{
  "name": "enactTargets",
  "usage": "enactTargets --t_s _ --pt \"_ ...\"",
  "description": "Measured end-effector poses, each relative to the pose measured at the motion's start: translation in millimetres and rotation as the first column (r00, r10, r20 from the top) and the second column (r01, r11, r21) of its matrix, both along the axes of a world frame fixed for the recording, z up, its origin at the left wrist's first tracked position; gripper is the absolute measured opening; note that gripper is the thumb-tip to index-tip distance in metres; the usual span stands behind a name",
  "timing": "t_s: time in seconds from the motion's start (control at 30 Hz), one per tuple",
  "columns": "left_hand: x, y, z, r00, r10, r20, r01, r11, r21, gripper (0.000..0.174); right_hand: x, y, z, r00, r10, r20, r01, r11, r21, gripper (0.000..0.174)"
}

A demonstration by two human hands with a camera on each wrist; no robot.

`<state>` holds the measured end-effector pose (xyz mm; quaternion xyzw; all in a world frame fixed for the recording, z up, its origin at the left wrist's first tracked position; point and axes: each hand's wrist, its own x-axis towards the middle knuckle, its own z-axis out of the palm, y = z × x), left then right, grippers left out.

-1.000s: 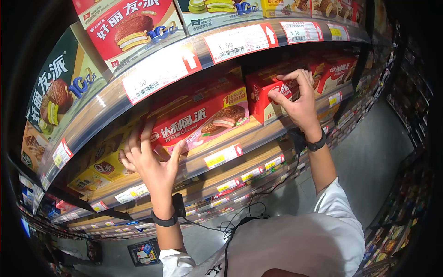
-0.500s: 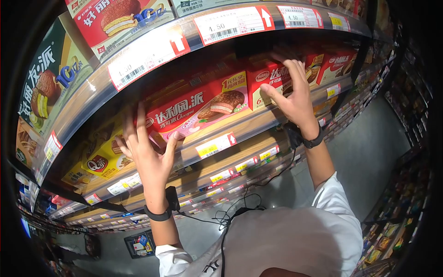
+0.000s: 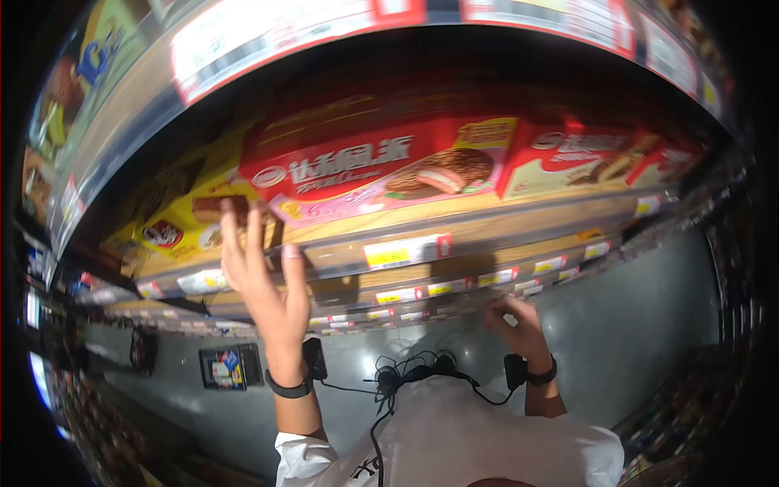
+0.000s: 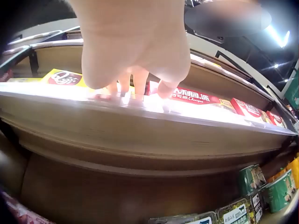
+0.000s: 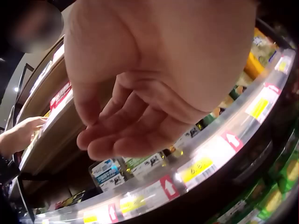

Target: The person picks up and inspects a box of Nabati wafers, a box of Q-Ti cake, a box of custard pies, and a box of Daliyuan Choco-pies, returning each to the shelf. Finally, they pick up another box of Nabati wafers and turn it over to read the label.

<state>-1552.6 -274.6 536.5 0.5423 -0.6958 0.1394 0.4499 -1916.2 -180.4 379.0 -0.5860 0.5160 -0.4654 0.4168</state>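
**Shelf stock, listed from the wearer outward**

1. White shirt [image 3: 487,438], with black cables [image 3: 406,375] at the chest.
2. Right hand [image 3: 513,321], low before the chest. Its fingers [image 5: 126,140] were loosely curled and a little apart, holding nothing. It was well apart from every box and level with the lower shelves [image 3: 454,286].
3. Left hand [image 3: 268,292], raised. The fingers were straight and spread (clamped on nothing), and the tips rested on the shelf rail [image 4: 70,116].
4. Red box [image 3: 381,170], lying flat on the shelf behind that rail. It sat just right of the left fingers and beyond them, and the wrist view showed no contact. The rail stood between the fingertips and the box front.
5. Yellow box [image 3: 174,231], left of the red box. The raised fingers partly covered its right end.
6. Price tag [image 3: 406,250], on the rail under the red box, right of the thumb.
7. Second red box [image 3: 584,158], just beside the first on its right; whether they touched could not be told.
8. Upper shelf [image 3: 268,32], overhanging the boxes, its white labels blurred.
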Motion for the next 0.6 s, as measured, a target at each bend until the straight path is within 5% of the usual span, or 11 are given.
enactTargets --t_s 0.2,0.53,0.6 --pt "22 63 -49 0.953 0.256 -0.16 -0.245 0.966 0.088 0.073 40 -29 7 0.914 0.377 -0.153 -0.371 0.926 0.067 0.012" --pt "151 235 -134 0.764 0.583 -0.277 -0.45 0.789 0.418 0.058 202 -38 36 0.632 0.644 -0.43 -0.712 0.702 0.005 0.016" --pt "178 267 -138 0.733 0.608 -0.305 -0.471 0.777 0.417 0.051 244 -35 55 0.677 0.661 -0.323 -0.72 0.687 -0.102 0.025"
